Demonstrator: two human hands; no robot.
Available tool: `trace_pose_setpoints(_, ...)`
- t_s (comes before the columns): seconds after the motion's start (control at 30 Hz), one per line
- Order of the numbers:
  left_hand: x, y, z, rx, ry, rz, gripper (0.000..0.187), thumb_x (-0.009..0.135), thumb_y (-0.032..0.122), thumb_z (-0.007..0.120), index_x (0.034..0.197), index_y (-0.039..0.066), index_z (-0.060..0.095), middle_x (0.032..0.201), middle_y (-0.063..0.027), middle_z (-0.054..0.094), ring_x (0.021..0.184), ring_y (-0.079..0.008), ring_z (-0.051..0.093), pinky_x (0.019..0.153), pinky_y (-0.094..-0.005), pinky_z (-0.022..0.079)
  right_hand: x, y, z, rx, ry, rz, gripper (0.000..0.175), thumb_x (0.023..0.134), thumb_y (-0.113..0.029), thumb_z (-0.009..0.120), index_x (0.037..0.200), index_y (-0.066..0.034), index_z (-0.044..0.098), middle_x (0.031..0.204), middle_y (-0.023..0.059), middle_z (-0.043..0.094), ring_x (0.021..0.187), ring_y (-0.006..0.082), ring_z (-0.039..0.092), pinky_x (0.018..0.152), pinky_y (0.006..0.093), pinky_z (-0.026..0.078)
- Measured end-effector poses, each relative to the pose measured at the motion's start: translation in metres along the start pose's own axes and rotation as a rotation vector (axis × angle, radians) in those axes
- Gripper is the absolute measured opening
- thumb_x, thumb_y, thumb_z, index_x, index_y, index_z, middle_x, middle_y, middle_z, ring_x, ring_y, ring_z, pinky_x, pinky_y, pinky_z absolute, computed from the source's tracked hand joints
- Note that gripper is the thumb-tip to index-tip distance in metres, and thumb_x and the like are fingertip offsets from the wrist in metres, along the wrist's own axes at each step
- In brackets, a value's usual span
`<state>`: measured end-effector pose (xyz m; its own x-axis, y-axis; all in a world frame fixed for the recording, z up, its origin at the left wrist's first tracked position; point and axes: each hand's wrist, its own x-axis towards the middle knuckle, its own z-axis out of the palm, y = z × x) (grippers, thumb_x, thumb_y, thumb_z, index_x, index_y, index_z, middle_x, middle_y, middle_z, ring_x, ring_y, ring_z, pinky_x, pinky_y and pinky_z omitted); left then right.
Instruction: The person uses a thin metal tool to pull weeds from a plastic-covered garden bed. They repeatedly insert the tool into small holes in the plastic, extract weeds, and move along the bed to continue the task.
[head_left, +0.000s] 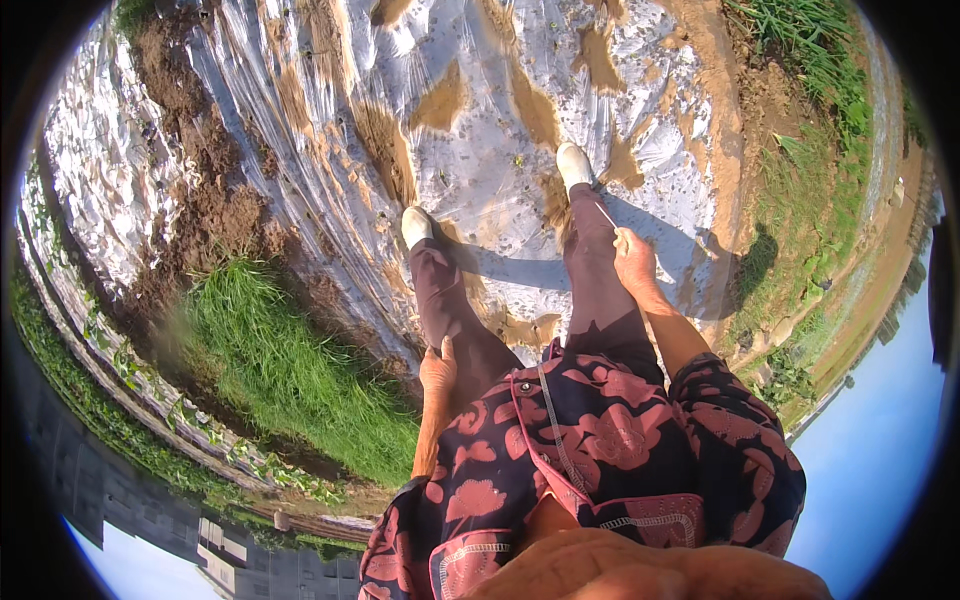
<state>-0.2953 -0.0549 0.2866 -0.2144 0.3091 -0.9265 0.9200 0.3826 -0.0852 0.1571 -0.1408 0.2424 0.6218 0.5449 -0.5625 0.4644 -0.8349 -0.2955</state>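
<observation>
My right hand (634, 259) is closed around a thin pale stick (606, 215), which points up and to the left over my right trouser leg. My left hand (439, 370) hangs beside my left thigh; whether it holds anything cannot be seen. Beneath my two light-coloured shoes lies silvery plastic mulch film (487, 180) with patches of wet soil or puddled muddy water (442, 97) and a few tiny green seedlings (517, 160).
Long grass (285, 360) grows at the lower left next to a ridge of brown soil (217, 202). More white film (105, 165) lies at the far left. At the right are a soil edge (724, 150) and green leafy plants (810, 45).
</observation>
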Motion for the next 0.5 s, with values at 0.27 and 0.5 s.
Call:
trace_pose_setpoints(0.27,0.01,-0.036,0.009,-0.432,0.093,-0.048,0.075,0.102,0.062,0.044,0.117,-0.008,0.068,0.102,-0.0258,0.072,0.095,-0.0381,0.068,0.091,-0.0438,0.051,-0.015,-0.022,-0.028,0.025,-0.004,0.053,0.022,0.099,-0.018,0.057,0.116,-0.0107,0.068,0.094,0.0129,0.075,0.091,0.0342,0.072,0.081,0.0428,0.056)
trace_pose_setpoints(0.5,0.085,-0.147,0.018,-1.1,0.231,-0.137,0.066,0.103,0.058,0.048,0.106,-0.004,0.069,0.093,-0.0127,0.072,0.071,-0.022,0.06,0.065,-0.0342,0.05,-0.016,-0.101,-0.048,0.049,0.041,-0.07,0.021,0.099,-0.018,0.057,0.114,-0.009,0.068,0.093,0.014,0.075,0.09,0.0347,0.072,0.081,0.0428,0.056)
